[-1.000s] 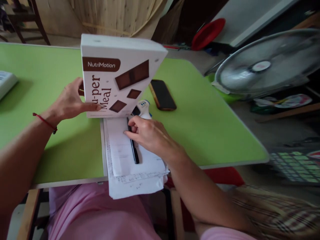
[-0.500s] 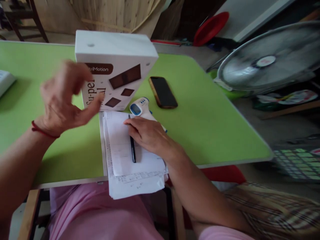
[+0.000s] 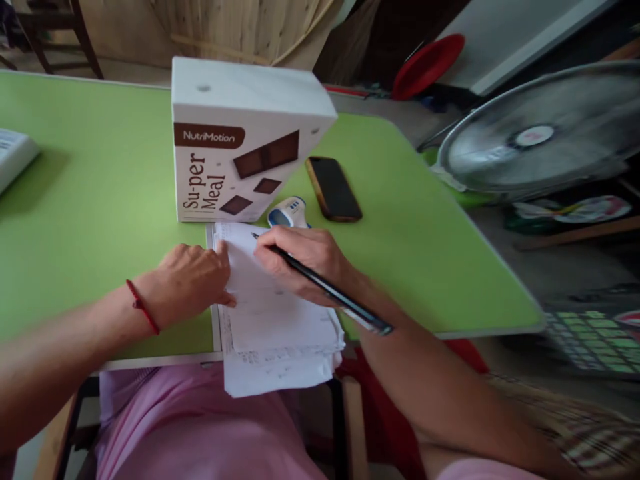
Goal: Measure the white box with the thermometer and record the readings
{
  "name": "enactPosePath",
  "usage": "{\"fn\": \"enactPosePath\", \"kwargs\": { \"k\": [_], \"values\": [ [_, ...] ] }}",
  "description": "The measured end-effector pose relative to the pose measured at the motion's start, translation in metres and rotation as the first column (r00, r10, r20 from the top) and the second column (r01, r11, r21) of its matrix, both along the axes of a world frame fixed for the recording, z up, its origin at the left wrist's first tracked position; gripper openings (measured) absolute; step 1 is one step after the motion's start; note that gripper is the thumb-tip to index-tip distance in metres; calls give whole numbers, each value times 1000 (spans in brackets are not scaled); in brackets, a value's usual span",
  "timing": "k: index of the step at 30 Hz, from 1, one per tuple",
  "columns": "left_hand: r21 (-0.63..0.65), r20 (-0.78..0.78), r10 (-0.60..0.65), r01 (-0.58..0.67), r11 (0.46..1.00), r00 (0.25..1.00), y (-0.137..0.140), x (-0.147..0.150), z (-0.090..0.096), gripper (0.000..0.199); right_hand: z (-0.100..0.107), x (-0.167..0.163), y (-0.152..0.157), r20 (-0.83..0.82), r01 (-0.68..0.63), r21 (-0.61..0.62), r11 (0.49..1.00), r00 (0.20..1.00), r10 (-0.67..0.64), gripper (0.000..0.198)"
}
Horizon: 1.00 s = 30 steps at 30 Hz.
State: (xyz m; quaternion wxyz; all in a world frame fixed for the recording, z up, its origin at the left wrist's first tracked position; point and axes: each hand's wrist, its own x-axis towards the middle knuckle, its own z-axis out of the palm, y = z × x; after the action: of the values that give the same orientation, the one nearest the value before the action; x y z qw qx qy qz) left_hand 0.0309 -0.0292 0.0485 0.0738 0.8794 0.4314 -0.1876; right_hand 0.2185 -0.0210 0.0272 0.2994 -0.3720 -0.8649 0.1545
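Observation:
A black pen is pinched in my right hand, its tip pointing at the upper part of a white sheet of paper. The sheet lies on a stack of written pages that hangs over the table's front edge. My left hand rests at the left side of the papers, thumb and index finger apart and touching the sheet. Just beyond the papers stands a white NutriMotion box. Partly hidden behind my right hand is a white and blue infrared thermometer.
A smartphone lies on the green table to the right of the box. At the far left is part of a white object. A fan and a red basin are beyond the table's right side.
My left hand has come down from in front of the box onto the papers' left edge. My right hand has picked up the pen, which lay on the sheet, and tilted it into a writing hold.

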Motion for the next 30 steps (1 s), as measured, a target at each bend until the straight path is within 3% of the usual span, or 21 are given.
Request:
{"fn": "enactPosePath", "kwargs": {
  "k": [2,4,6,8,12,18,30],
  "values": [
    [6,1,-1,1,1000,1000,-1,1,-1,75,-2,-10,3,-203,12,-147,989,978,-42,24],
    [18,1,-1,1,1000,1000,-3,2,-2,72,-11,-20,7,-346,24,-344,939,926,-150,27],
    [22,1,-7,7,1000,1000,-4,2,-2,68,-23,-27,12,-416,49,-494,868,863,-285,22],
    [26,3,-20,20,999,1000,-5,2,-2,67,-34,-31,15,-429,103,-537,837,821,-377,14],
    [14,-20,-24,24,1000,1000,-4,2,0,72,-43,-34,16,-379,220,-433,874,835,-398,14],
    [7,-31,-32,32,999,999,-4,2,1,74,-42,-37,15,-263,370,-305,878,853,-451,7],
    [19,-26,-36,36,999,999,-4,3,1,69,-42,-37,16,-214,360,-260,896,883,-418,8]
  ]
}}
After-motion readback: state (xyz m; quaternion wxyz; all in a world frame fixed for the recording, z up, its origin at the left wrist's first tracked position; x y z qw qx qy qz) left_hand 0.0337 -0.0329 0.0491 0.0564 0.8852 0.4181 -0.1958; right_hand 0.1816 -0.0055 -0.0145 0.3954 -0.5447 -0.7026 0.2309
